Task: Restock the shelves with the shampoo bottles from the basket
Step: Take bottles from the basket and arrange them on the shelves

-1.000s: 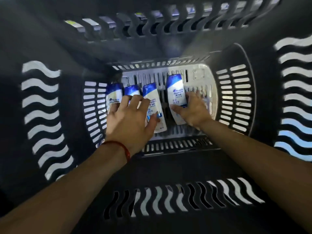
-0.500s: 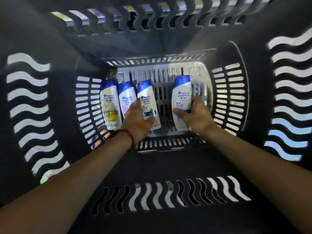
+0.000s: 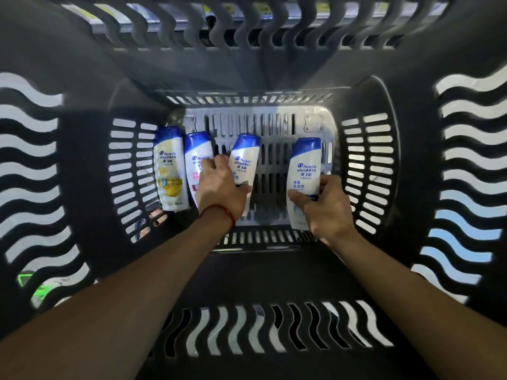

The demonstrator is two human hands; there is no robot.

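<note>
Since half a second ago the tilted bottle (image 3: 245, 157) has swung clear of its two neighbours, and both hands have closed more fully on their bottles. Nearest, two forearms reach down into the deep basket (image 3: 263, 64). The left hand (image 3: 219, 192), a red cord (image 3: 222, 212) at its wrist, curls its fingers round the tilted bottle's lower half. The right hand (image 3: 326, 209) clamps thumb and fingers on the lower body of the right bottle (image 3: 304, 165), which points straight away, cap far. One bottle per hand probably means two go to the shelf each trip. Just beyond the left hand, a pink bottle (image 3: 199, 157) and a yellow bottle (image 3: 170, 171) lie side by side at the floor's left end, waiting. Farthest, shelves (image 3: 247, 15) show blurred through the wall slots.
</note>
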